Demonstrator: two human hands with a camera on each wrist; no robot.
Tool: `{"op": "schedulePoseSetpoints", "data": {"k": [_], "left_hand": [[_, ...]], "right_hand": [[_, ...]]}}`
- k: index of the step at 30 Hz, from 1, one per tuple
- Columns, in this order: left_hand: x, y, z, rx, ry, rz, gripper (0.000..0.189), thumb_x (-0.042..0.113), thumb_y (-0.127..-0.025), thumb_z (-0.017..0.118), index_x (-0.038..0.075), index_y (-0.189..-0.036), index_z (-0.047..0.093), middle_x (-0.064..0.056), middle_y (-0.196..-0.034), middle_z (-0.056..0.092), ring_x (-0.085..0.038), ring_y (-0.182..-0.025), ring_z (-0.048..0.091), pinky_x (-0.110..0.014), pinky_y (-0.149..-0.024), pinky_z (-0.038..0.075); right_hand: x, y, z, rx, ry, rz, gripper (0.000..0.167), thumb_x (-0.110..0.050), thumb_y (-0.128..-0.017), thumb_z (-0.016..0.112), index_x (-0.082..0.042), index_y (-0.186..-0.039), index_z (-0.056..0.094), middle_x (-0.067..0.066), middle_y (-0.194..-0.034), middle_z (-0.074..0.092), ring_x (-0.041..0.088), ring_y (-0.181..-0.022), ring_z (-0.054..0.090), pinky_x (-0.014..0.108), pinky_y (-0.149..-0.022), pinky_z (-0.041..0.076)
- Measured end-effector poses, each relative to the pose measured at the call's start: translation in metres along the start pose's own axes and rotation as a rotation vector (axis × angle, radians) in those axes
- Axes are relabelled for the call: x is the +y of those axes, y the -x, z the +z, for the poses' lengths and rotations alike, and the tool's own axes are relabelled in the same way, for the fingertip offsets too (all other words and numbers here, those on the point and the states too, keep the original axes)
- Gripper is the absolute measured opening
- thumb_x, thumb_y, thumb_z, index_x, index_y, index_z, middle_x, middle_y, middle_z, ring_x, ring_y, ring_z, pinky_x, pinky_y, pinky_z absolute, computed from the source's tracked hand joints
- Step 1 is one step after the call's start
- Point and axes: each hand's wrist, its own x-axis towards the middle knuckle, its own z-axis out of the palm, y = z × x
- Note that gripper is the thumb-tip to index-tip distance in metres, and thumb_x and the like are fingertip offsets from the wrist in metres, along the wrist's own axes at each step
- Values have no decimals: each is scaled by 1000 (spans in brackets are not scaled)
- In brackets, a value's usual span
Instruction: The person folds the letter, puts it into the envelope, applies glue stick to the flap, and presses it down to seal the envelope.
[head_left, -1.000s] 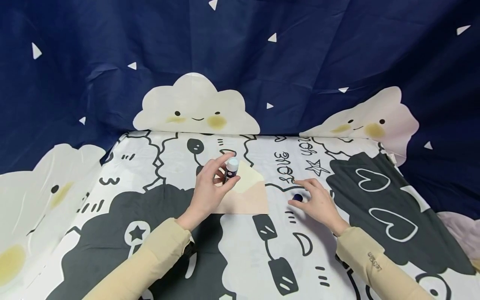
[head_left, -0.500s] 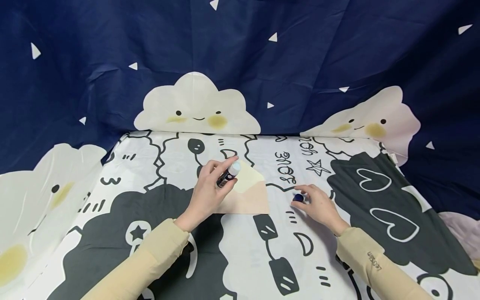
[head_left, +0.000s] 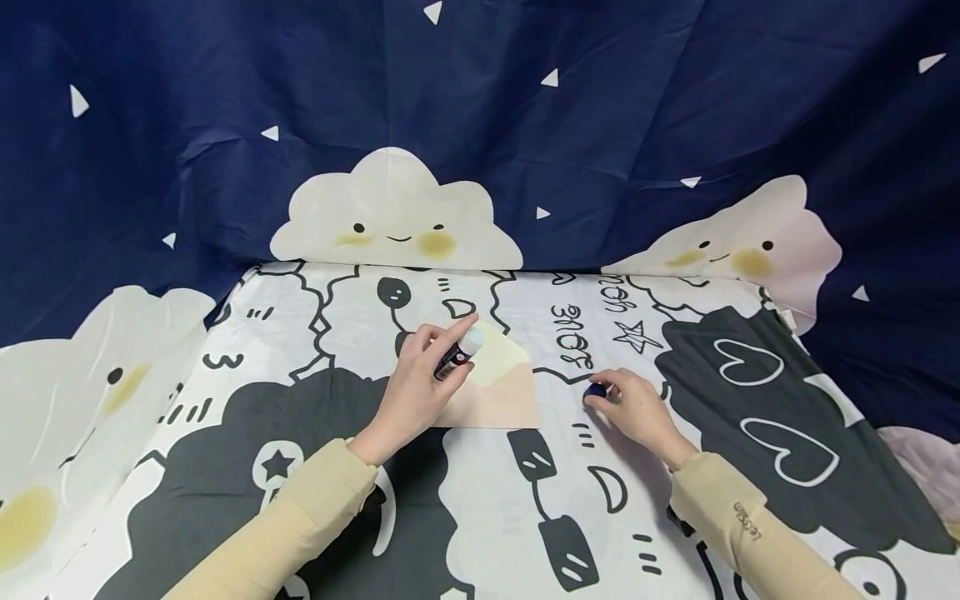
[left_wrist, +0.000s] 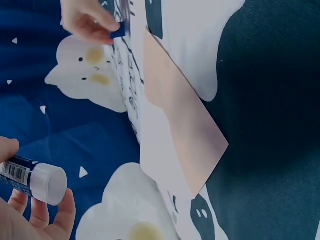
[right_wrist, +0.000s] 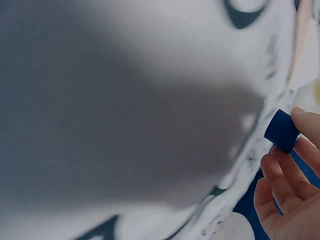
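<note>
My left hand (head_left: pixel 412 387) grips a dark blue glue stick (head_left: pixel 452 363) between thumb and fingers, tilted, its white end pointing up and to the right. The left wrist view shows the white end and a barcode on the glue stick (left_wrist: pixel 20 175). Below the left hand lies a peach envelope (head_left: pixel 506 407) with a pale yellow pointed flap, partly hidden by that hand. To the right of the envelope, my right hand (head_left: pixel 637 410) pinches a small blue cap (head_left: pixel 595 392) between thumb and fingertips. The right wrist view shows the cap (right_wrist: pixel 282 131) close up.
A white cloth (head_left: pixel 495 492) with black and dark grey cartoon drawings covers the table. Behind it hangs a dark blue curtain (head_left: pixel 600 108) with white triangles and smiling clouds. The curtain also runs down both sides.
The glue stick has tipped from nearly upright to slanting right in my left hand. My right hand's thumb and fingers have come together on the cap.
</note>
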Motion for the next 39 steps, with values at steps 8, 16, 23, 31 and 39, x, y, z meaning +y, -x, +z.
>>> {"op": "schedulePoseSetpoints", "data": {"k": [8,16,23,31,39], "left_hand": [[-3,1,2,-8,-8,5,60,12,-88,69,21,-143,47,-9,-97,54,-25,-90,46,-36,-79,41],[-2,2,3,-21,-48,-9,56,13,-86,71,14,-138,48,-8,-98,56,-26,-91,46,-35,-75,42],[-1,3,3,-27,-77,-10,42,12,-84,74,6,-121,55,-8,-101,58,-26,-92,47,-34,-74,43],[-3,4,4,-26,-79,-15,34,12,-83,74,9,-112,57,-8,-100,59,-24,-90,47,-32,-70,43],[-4,4,5,-21,-91,1,33,12,-82,75,10,-110,58,-8,-99,61,-24,-91,48,-33,-72,44]], "right_hand": [[-33,-16,-12,110,-174,-64,33,-17,-83,75,-2,-112,69,11,-93,69,24,-84,63,27,-68,47],[-82,-26,-21,122,-379,-110,34,-17,-84,75,-6,-115,68,10,-105,71,13,-86,62,25,-73,49],[-109,-30,-25,115,-531,-133,32,-15,-84,74,-6,-114,68,12,-101,71,0,-81,61,20,-71,49],[-123,-30,-29,106,-574,-143,32,-14,-84,74,-7,-115,68,12,-99,71,-2,-83,60,20,-73,49],[-130,-29,-31,88,-612,-148,30,-13,-86,72,-6,-115,68,13,-97,70,-1,-83,60,21,-75,48]]}}
